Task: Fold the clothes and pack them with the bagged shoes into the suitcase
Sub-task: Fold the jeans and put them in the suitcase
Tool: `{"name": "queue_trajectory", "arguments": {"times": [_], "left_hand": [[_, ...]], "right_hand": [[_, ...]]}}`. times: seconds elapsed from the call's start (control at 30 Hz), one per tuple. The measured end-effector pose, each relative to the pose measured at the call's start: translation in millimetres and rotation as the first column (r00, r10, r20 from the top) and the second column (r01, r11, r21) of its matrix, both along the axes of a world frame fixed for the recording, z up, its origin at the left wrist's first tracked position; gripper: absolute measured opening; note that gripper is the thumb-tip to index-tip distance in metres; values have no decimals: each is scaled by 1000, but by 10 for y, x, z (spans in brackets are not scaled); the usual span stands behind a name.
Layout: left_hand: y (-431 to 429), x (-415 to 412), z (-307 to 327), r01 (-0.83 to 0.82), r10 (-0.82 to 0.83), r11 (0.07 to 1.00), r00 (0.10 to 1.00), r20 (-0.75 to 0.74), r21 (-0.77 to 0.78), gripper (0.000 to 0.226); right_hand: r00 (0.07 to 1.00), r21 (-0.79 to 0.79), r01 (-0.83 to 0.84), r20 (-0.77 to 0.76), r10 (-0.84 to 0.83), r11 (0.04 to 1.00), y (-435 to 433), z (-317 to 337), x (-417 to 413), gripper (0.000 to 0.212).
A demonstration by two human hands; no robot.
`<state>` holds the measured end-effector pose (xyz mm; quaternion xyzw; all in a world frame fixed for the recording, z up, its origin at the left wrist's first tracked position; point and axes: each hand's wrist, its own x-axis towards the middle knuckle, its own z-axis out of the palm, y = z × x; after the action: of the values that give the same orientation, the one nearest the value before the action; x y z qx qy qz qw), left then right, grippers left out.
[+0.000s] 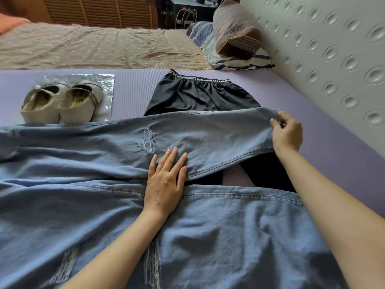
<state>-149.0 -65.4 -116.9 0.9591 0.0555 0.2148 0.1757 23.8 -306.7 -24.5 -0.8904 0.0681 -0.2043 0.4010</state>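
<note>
**A:** What lies nearest?

**B:** Ripped blue jeans (83,205), spread over a purple mat (133,90) from 6 o'clock out towards 9 and 3.

**A:** And the hands?

**B:** The left hand (164,184) lies flat at the centre, fingers straight and slightly spread, pressing on 1 jeans leg. The right hand (288,134), at 2 o'clock, pinches that leg's hem between thumb and fingers.

**A:** Beyond the denim?

**B:** Black shorts (200,97) with a lettered waistband sit at 12 o'clock, their lower edge under the jeans. At 10 o'clock, 2 beige shoes (77,105) stand on a clear plastic bag (105,80). Farthest, a pillow (235,32) sits at 1 o'clock.
</note>
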Motion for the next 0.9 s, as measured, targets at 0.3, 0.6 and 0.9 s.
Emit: {"name": "queue_trajectory", "arguments": {"times": [0.3,0.6,0.9], "left_hand": [[-1,-1,-25,-2,2,1000,1000,-30,-7,52],[7,-5,-23,3,-3,1000,1000,-20,-24,50],[10,4,-47,2,-2,999,1000,-13,-32,49]], "right_hand": [[944,223,89,-329,-11,971,-39,-117,148,28],[984,231,104,-166,-66,967,115,-91,383,17],[979,-157,117,-146,-140,981,8,-278,346,38]]}}
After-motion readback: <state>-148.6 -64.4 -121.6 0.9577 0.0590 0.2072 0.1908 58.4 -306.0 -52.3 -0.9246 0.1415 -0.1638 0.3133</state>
